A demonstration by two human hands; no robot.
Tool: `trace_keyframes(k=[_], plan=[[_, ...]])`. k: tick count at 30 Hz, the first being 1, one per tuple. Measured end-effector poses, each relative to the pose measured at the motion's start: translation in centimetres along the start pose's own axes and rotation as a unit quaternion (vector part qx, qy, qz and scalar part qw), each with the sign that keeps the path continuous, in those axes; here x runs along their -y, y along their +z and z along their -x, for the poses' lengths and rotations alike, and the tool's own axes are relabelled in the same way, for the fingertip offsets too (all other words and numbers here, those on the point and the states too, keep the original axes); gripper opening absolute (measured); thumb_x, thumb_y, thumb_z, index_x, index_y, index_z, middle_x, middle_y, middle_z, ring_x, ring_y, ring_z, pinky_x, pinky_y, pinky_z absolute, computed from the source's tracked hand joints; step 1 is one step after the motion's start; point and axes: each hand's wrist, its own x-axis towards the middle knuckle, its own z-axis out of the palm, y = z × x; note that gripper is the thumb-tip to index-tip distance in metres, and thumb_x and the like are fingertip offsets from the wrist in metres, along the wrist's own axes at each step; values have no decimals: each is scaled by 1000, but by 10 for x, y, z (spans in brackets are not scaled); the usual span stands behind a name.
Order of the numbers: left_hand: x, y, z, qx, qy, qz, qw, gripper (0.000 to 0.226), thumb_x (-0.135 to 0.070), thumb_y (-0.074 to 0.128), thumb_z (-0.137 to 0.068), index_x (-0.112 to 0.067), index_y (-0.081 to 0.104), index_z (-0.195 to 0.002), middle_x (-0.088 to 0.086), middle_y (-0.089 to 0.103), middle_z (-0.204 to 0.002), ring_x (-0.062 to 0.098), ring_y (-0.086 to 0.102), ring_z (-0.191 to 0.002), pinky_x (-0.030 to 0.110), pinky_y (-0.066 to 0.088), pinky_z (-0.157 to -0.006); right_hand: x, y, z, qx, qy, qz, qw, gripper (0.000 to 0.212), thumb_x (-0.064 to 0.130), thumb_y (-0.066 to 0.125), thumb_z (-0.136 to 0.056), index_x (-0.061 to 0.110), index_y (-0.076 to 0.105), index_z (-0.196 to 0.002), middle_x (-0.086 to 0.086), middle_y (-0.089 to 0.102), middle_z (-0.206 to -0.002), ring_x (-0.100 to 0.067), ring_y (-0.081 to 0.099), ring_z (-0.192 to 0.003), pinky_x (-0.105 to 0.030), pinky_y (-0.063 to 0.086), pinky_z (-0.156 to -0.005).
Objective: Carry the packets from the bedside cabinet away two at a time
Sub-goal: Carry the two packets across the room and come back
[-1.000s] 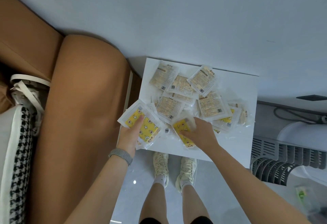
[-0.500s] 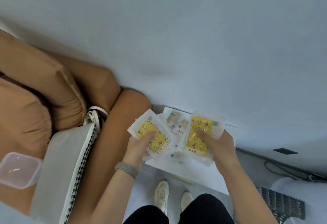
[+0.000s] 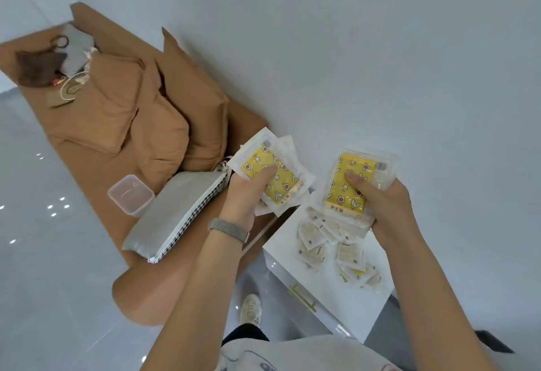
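Observation:
My left hand [image 3: 246, 195] grips a clear packet with a yellow star-print pad [image 3: 279, 171], thumb on top, held up over the gap between sofa and cabinet. A second yellow packet [image 3: 355, 183] is held the same way by my right hand [image 3: 386, 203], above the white bedside cabinet [image 3: 328, 297]. Several more packets [image 3: 330, 241] lie loose on the cabinet top, mostly pale side up.
A tan sofa [image 3: 123, 136] with cushions runs to the left, carrying a grey checked cushion [image 3: 175, 212], a clear plastic box [image 3: 131, 195] and small items at its far end. White wall behind. Glossy grey floor [image 3: 44, 253] on the left. My foot shows below.
Both hands lifted a yellow packet each off the cabinet and raised them. My view swung left, so the sofa with its plastic box now shows.

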Motion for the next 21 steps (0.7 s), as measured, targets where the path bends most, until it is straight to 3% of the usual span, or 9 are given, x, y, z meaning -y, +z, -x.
trace_keyframes(k=[3, 7, 10, 14, 18, 21], plan=[[-6, -21, 31, -57, 8, 29, 998, 16, -15, 65, -91, -25, 66, -104, -4, 74, -103, 16, 71, -95, 36, 60, -73, 1, 13, 13, 48, 8, 20, 999, 36, 14, 78, -78, 11, 67, -113, -8, 75, -101, -24, 74, -88, -45, 59, -76], [-13, -65, 75, -138, 44, 59, 988, 18, -20, 66, -91, -23, 66, -109, 1, 73, -110, 22, 70, -101, 48, 56, -88, -11, 46, 33, 121, 27, 68, 990, 39, 20, 81, -76, 16, 69, -112, -6, 75, -100, -25, 74, -88, -53, 57, -84], [-21, -106, 109, -193, 84, 82, 974, 13, -16, 64, -92, -26, 65, -100, -2, 74, -100, 20, 70, -96, 44, 57, -86, -18, 83, 55, 174, 29, 87, 980, 37, 17, 80, -77, 14, 69, -112, -6, 76, -99, -24, 74, -87, -49, 58, -81], [-24, -173, 159, -270, 107, 116, 950, 20, -19, 65, -92, -19, 66, -111, 2, 75, -104, 20, 72, -95, 38, 60, -74, -37, 143, 92, 247, 32, 109, 962, 37, 16, 79, -78, 14, 68, -114, -5, 75, -100, -23, 74, -86, -47, 59, -77], [-16, -248, 219, -335, 116, 126, 927, 18, -20, 65, -92, -20, 67, -109, 2, 75, -104, 23, 71, -98, 43, 58, -81, -71, 209, 147, 319, 47, 111, 940, 32, 13, 78, -79, 16, 67, -109, -2, 77, -94, -20, 74, -83, -36, 61, -66], [-12, -306, 271, -383, 119, 130, 907, 19, -20, 65, -92, -19, 66, -111, 1, 75, -102, 21, 72, -95, 37, 58, -72, -103, 257, 198, 370, 73, 112, 919, 25, 10, 75, -81, 16, 68, -104, -3, 77, -92, -20, 74, -82, -35, 61, -62]])
